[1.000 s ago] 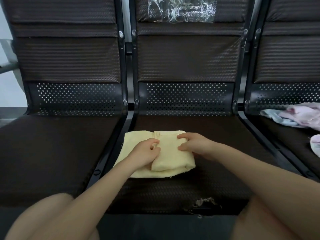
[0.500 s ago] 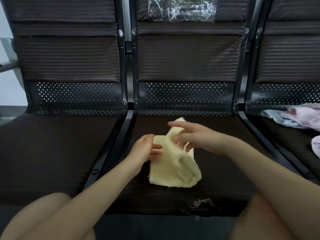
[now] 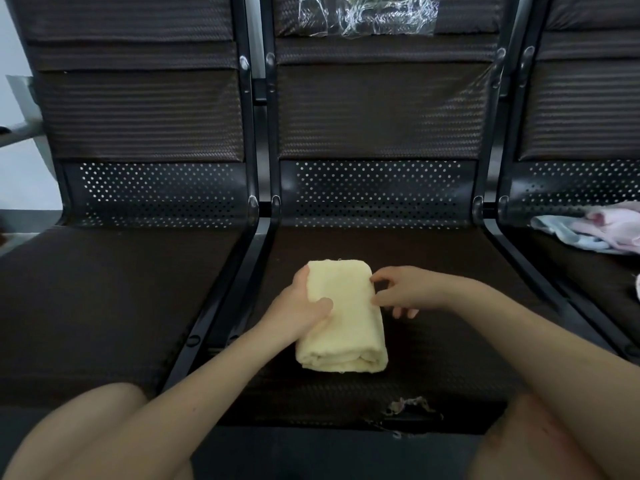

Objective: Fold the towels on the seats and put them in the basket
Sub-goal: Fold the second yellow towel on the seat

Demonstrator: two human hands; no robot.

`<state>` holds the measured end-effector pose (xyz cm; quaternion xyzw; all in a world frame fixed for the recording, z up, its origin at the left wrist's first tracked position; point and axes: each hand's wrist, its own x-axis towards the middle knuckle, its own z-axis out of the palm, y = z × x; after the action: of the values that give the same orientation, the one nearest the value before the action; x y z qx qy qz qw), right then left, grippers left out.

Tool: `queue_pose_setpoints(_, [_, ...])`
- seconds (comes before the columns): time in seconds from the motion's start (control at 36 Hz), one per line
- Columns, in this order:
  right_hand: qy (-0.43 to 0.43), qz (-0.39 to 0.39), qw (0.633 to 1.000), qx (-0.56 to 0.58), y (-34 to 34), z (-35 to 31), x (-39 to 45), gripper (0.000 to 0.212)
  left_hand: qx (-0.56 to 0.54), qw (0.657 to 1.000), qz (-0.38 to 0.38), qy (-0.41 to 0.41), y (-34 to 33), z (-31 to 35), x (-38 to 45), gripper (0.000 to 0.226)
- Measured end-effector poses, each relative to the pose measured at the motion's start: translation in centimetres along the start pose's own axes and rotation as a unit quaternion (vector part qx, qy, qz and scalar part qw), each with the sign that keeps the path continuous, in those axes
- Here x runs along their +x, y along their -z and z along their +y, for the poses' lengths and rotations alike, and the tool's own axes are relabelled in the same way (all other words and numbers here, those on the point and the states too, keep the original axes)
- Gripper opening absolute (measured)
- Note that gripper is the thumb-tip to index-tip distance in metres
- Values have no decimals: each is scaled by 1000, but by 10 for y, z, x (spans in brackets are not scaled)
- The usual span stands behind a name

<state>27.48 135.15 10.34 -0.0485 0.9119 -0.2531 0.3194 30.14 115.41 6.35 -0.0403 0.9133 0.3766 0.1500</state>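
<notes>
A pale yellow towel (image 3: 349, 327) lies folded into a narrow thick bundle on the middle seat (image 3: 433, 271). My left hand (image 3: 301, 306) grips its left edge, thumb on top and fingers round the side. My right hand (image 3: 408, 291) touches the towel's right edge with loosely bent fingertips. Unfolded pink and light blue towels (image 3: 595, 230) lie heaped on the right seat. No basket is in view.
Three dark brown seats with black metal frames stand in a row; the left seat (image 3: 114, 289) carries nothing. Crinkled clear plastic (image 3: 367, 15) hangs on the middle backrest. The middle seat's front edge is torn (image 3: 408, 408). My knees show at the bottom corners.
The towel was folded over once more, from a wide flat shape into a narrow thick bundle. Both hands now sit at its sides instead of on top.
</notes>
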Motion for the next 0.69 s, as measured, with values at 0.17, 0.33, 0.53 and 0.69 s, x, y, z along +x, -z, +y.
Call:
queue_pose_setpoints(0.17, [-11, 0, 992, 125, -12, -6, 7, 74, 171, 984, 50, -26, -2, -15, 4, 70])
queue_pose_setpoints(0.33, [-45, 16, 946, 322, -22, -5, 17, 82, 201, 972, 105, -60, -15, -20, 2, 54])
queue_pose_setpoints(0.53, [-23, 67, 983, 172, -40, -28, 2, 95, 170, 973, 139, -75, -16, -27, -4, 48])
queue_pose_setpoints(0.69, [-13, 115, 982, 151, -55, -43, -10, 94, 141, 984, 77, -71, -4, -23, -24, 50])
